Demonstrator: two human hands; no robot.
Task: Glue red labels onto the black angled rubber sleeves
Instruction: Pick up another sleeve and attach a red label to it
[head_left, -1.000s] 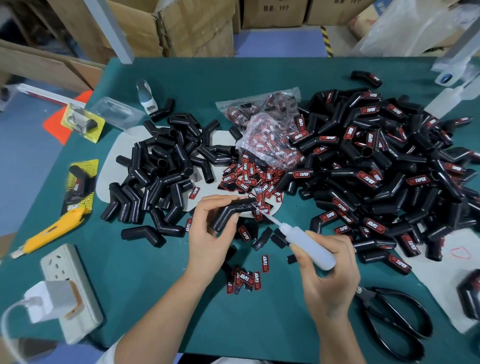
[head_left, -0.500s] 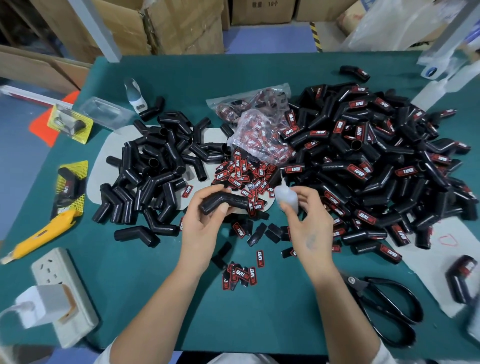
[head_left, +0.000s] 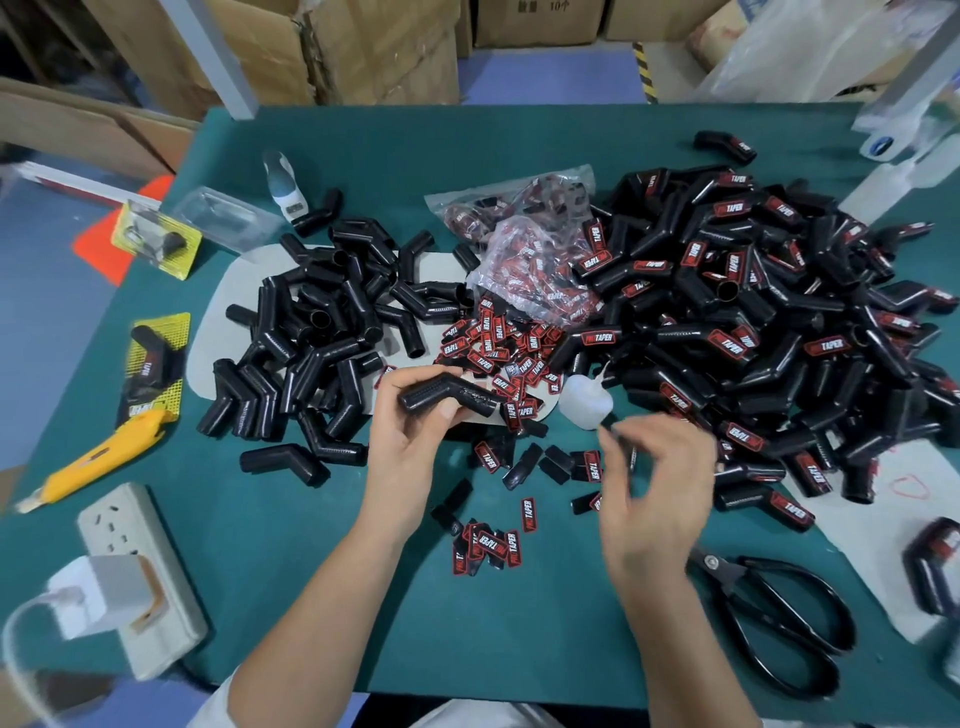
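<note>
My left hand (head_left: 410, 452) grips a plain black angled sleeve (head_left: 447, 397) just above the table. The white glue bottle (head_left: 584, 402) rests on the table to its right, with no hand on it. My right hand (head_left: 654, 483) is blurred, below the bottle and over scattered red labels (head_left: 592, 465). Its curled fingers pinch a small dark piece that looks like a label. A heap of loose red labels (head_left: 498, 348) lies behind the sleeve. Plain sleeves (head_left: 322, 338) are piled on the left and labelled sleeves (head_left: 753, 322) on the right.
A clear bag of labels (head_left: 530, 260) sits between the piles. Black scissors (head_left: 779, 623) lie at the front right; a yellow utility knife (head_left: 98, 457) and a power strip (head_left: 140, 571) lie at the front left. More labels (head_left: 485, 545) lie between my forearms.
My right hand took the glue bottle away from the sleeve, put it down by the label heap, let go, and moved down to the scattered labels. My left hand kept the sleeve.
</note>
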